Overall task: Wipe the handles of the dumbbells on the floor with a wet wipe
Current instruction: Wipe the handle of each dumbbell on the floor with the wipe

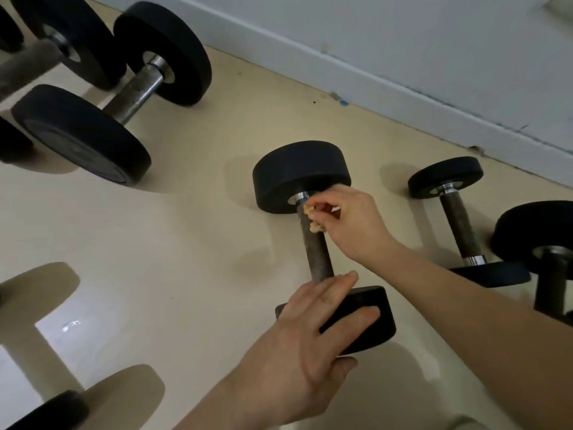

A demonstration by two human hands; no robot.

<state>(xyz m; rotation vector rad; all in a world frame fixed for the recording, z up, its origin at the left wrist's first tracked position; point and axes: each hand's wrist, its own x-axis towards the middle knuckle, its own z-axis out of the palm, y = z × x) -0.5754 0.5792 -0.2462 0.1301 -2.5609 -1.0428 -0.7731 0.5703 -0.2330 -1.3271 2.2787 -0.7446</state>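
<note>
Left hand (pixel 307 333) on dumbbell (pixel 316 252); wipe (pixel 313 218) in right hand (pixel 356 225)

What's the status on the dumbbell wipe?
Right grip pinches wipe on handle, upper end. Left grip holds near head, steadying. Nothing in the way.

Handle (pixel 314 246) — rough, perhaps rusted metal

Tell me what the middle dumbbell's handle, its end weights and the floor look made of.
Handle: metal, probably steel, dull brown and rough, maybe rust or knurling; the collar beside it shines like chrome. End weights: matte black, likely rubber or coated; no glare. Floor: smooth beige vinyl or laminate, glossy, showing reflections.
</note>
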